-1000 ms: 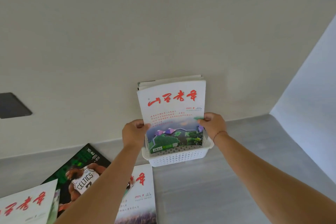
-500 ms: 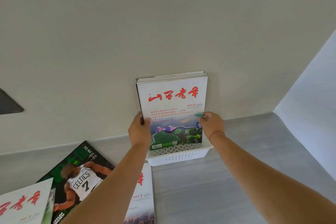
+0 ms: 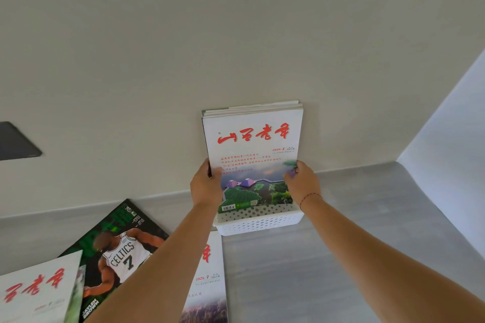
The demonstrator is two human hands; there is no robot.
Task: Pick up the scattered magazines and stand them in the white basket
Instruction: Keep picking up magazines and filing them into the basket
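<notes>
A white magazine with red characters (image 3: 252, 149) stands upright in the white perforated basket (image 3: 259, 224), in front of several others leaning on the wall. My left hand (image 3: 206, 189) grips its left edge and my right hand (image 3: 301, 183) pinches its right edge. On the floor lie a green basketball magazine (image 3: 118, 252), a white magazine (image 3: 210, 278) partly under my left arm, and another white one (image 3: 36, 294) at the bottom left.
The basket sits on the grey floor (image 3: 315, 270) against a cream wall (image 3: 236, 34). A white panel (image 3: 451, 139) slants in at the right. A dark plate (image 3: 15, 143) is on the wall at the left.
The magazine has been pushed back and more upright against the stack in the basket. My left hand moved from the basket's rim onto the magazine's left edge.
</notes>
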